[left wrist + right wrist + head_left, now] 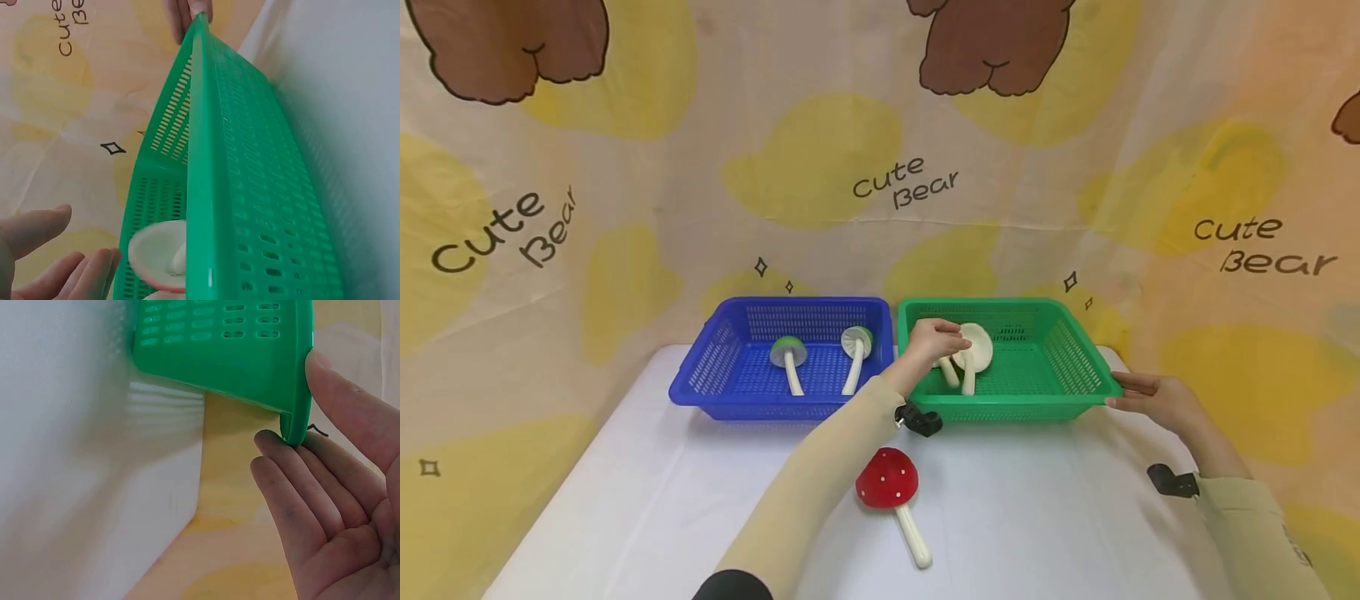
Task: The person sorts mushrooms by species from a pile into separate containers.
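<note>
My left hand (936,340) hovers over the left part of the green basket (1037,407), its thumb and fingers apart in the left wrist view with nothing between them. Just beyond those fingers (94,275) lies a toy mushroom (156,253) with a pale underside and a reddish cap edge. In the head view its round underside (977,343) faces up, and a second mushroom's stem (950,372) shows beside it, partly hidden by the hand. At the basket's right front corner, my right hand (1161,404) holds the rim (300,419) between thumb and fingers.
A blue basket (737,408) stands left of the green one, with two green-capped mushrooms (790,354) inside. A red mushroom with white dots (887,479) lies on the white table (1015,508) in front, beside my left forearm. A printed cloth (820,167) hangs behind the baskets.
</note>
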Demonstrator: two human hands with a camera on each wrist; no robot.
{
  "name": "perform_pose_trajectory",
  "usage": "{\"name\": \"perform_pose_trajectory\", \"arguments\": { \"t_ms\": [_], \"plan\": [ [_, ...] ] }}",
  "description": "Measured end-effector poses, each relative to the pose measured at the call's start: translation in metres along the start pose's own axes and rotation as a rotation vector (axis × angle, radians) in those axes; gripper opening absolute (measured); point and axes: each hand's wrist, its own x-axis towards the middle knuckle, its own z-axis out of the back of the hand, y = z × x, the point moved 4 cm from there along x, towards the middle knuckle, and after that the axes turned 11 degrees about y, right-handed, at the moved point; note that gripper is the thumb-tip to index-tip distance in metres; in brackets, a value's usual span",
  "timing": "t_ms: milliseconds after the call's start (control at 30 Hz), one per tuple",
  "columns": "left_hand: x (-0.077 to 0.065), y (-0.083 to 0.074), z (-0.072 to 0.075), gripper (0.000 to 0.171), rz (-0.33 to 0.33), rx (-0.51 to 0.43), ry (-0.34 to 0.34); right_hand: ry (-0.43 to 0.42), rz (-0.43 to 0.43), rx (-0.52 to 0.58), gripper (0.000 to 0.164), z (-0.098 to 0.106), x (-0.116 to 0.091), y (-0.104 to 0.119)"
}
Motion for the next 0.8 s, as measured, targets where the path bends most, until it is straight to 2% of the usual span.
{"name": "perform_pose_trajectory", "arguments": {
  "t_ms": [100, 267, 467, 633, 800],
  "plan": [
    [-0.006, 0.003, 0.005, 0.039, -0.015, -0.022, 0.019, -0.001, 0.007, -0.014, 0.076, -0.001, 0.001, -0.001],
    [-0.022, 0.005, 0.013, 0.036, -0.062, -0.078, 0.097, -0.007, 0.009, -0.018, 0.075, -0.001, 0.0, 0.0],
    [-0.056, 0.011, 0.015, 0.035, -0.112, -0.09, 0.157, 0.008, 0.005, -0.018, 0.076, 0.0, 0.0, 0.002],
    [-0.086, 0.025, 0.012, 0.035, -0.137, -0.014, 0.22, 0.023, -0.003, -0.004, 0.077, 0.001, -0.002, 0.001],
    [-0.116, 0.043, 0.016, 0.035, -0.112, 0.002, 0.266, 0.025, -0.003, -0.012, 0.077, 0.0, 0.0, 0.0]
  ]
}}
